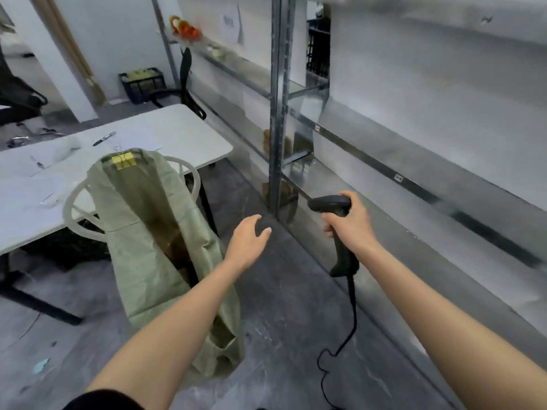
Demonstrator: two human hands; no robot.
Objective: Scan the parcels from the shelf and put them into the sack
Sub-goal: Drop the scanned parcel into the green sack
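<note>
So the right hand is in the middle right of the frame, fingers and thumb wrapped tight round the handle of a black barcode scanner. The scanner's head points left, toward the metal shelf post. Its cable drops from the bottom of the handle and curls onto the grey floor near the bottom edge.

The left hand is just left of it, dead centre of the frame, palm down, fingers loose and a bit spread, thumb out to the side. It's holding nothing and touching nothing, just hanging over the floor between the sack and the post.

The green woven sack is centre left, mouth open and held up on a white ring frame, with a clip and a yellow tag at the top edge. Down inside you can see some brown cardboard shapes, parcels by the look of them, but they're in shadow.

The metal shelf runs along the whole right side. Some small brown things sit on the levels behind the post, too blurry to call.

The upper left has a white table with a pen on it, right behind the sack.
</note>
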